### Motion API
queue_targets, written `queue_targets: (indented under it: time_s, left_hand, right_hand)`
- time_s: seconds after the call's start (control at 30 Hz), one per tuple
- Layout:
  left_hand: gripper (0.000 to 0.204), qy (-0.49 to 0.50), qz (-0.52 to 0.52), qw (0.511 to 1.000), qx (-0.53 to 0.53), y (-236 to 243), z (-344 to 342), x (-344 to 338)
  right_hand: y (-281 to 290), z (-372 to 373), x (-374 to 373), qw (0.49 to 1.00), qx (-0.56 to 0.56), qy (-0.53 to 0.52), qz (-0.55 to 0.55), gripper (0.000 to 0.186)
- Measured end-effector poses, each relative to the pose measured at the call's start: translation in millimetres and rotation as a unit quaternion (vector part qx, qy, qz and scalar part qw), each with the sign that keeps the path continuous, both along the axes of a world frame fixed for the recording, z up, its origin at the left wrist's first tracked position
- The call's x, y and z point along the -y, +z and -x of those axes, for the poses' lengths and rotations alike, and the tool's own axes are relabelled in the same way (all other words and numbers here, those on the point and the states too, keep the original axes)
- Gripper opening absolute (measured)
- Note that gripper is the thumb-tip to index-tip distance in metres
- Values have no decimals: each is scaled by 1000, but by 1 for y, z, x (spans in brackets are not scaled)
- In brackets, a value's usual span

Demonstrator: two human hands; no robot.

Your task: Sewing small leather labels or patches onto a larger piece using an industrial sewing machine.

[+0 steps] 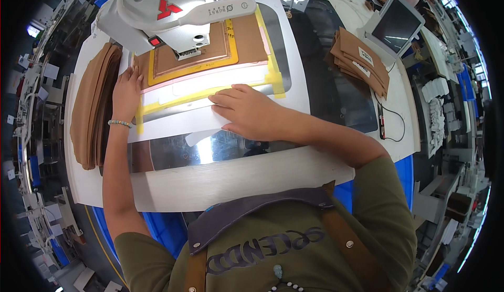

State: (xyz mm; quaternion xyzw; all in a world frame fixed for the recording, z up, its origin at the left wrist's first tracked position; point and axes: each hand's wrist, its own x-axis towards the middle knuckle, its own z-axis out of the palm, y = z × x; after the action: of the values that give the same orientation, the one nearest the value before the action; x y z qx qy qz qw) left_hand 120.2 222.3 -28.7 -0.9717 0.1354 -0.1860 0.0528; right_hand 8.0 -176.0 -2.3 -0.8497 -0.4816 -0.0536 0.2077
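Observation:
My left hand (127, 93) lies at the left edge of a brown cloth piece (251, 37), fingers stretched out and nearly flat. A yellow-edged template frame (229, 56) sits on that cloth, under the head of a white sewing machine (157, 8). My right hand (249, 112) rests palm down on the near border of a white sheet (291, 90), its fingertips by a strip of yellow tape (191, 98). Neither hand appears to grip anything. The machine head hides the needle area and part of the cloth.
A stack of folded brown cloth (94, 108) stands left of my left forearm. More brown pieces with white labels (362, 61) are piled at the right, near a grey screen (396, 27). A shiny metal plate (210, 147) runs along the near side of the white table (236, 181).

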Motion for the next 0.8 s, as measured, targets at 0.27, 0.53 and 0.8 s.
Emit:
queue_targets:
  time_s: [0.27, 0.53, 0.8]
  left_hand:
    - [27, -74, 89, 993, 8, 3, -3, 67]
    - [32, 70, 699, 686, -191, -9, -38, 123]
    - [21, -8, 340, 939, 52, -24, -40, 122]
  right_hand:
    - [-8, 12, 30, 998, 58, 3, 31, 34]
    - [17, -3, 68, 987, -145, -68, -24, 23]
    - [22, -13, 75, 967, -254, -28, -3, 21]
